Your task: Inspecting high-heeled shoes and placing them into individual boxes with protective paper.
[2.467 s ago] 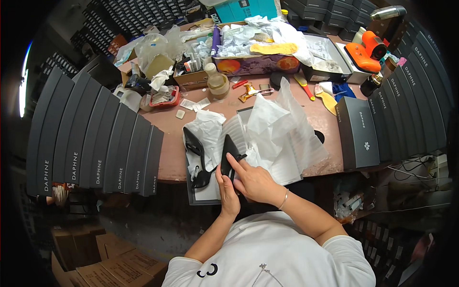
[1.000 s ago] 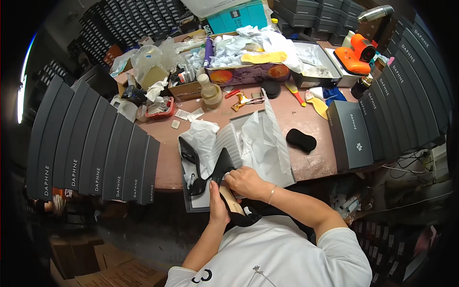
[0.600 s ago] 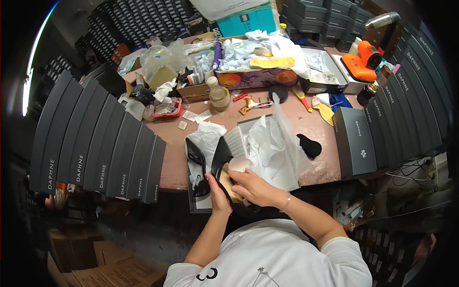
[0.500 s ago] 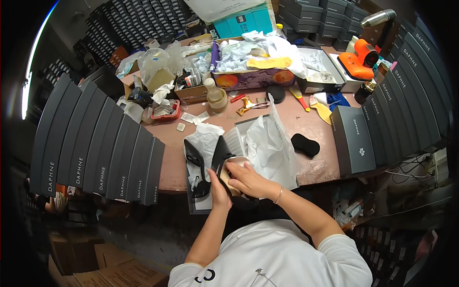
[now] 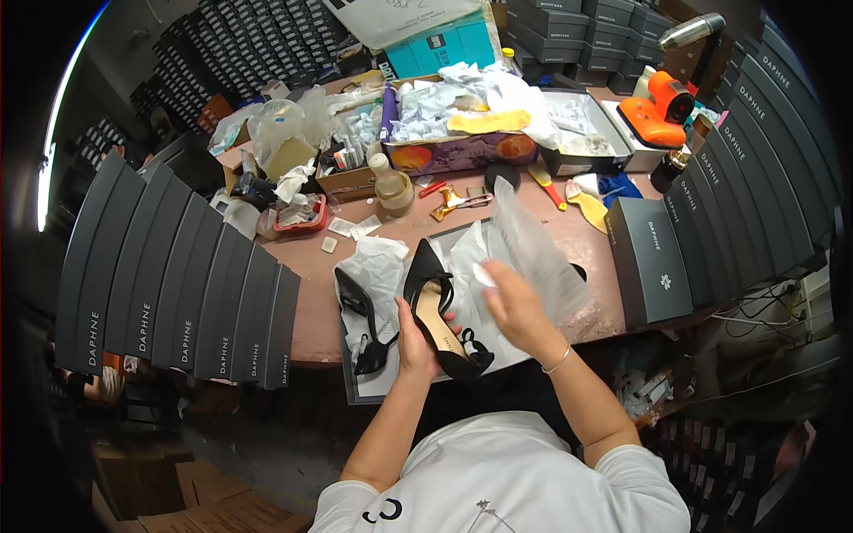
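Note:
My left hand (image 5: 416, 342) is closed round a black pointed-toe shoe (image 5: 434, 315), holding it toe away from me with its beige insole facing up. The matching black shoe (image 5: 357, 302) lies on its side to the left, on white tissue paper (image 5: 378, 264) in a grey shoe box (image 5: 360, 391). To the right of the held shoe, my right hand (image 5: 522, 311) is smeared by motion. A small white piece (image 5: 484, 274) shows at its fingertips. Beside that hand, a blurred translucent sheet of paper (image 5: 538, 244) stands up from the box and partly covers a black oval object (image 5: 579, 271).
Stacked grey shoe boxes rise at the left (image 5: 191, 293) and right (image 5: 653, 258). Farther back are a bottle (image 5: 394, 191), a red basket (image 5: 302, 218), a carton of crumpled paper (image 5: 453, 155), a yellow-red brush (image 5: 548, 188) and an orange device (image 5: 653, 120).
My right hand has left the shoe and moved right, with a white piece at its fingertips. The shoe's insole is now uncovered. The translucent paper has swung right, over the black oval object.

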Action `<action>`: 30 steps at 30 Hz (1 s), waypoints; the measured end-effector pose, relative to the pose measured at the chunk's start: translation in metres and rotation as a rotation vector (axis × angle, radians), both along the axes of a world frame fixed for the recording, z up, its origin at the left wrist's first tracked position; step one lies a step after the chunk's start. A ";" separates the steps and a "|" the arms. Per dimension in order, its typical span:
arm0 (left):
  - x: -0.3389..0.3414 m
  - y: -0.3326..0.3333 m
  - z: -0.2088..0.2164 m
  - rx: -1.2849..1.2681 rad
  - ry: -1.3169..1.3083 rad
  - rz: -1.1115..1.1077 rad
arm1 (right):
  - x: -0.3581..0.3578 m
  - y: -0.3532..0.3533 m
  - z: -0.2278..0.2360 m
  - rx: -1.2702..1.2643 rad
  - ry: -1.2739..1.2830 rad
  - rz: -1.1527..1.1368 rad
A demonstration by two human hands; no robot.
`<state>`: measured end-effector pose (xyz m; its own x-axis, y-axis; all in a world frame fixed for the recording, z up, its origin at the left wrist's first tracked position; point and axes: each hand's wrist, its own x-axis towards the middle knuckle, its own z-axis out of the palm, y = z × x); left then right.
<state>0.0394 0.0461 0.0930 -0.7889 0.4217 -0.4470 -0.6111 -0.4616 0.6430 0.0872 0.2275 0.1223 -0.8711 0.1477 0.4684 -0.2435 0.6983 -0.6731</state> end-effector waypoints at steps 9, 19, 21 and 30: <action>0.037 -0.005 -0.009 -0.089 0.356 -0.002 | -0.038 -0.075 -0.064 0.216 -0.078 0.324; -0.021 -0.032 0.003 -0.184 0.196 -0.032 | -0.008 -0.105 -0.038 -0.050 -0.513 0.512; -0.025 -0.040 0.014 -0.189 0.257 -0.027 | -0.008 -0.118 -0.035 -0.096 -0.344 0.416; -0.006 -0.059 0.021 -0.058 0.287 0.048 | -0.014 -0.121 -0.016 0.045 -0.410 0.526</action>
<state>0.0338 -0.0131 0.1139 -0.9052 0.3607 -0.2249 -0.3784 -0.4430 0.8127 0.0736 0.1066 0.1061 -0.9306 -0.3572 0.0795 -0.2896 0.5858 -0.7569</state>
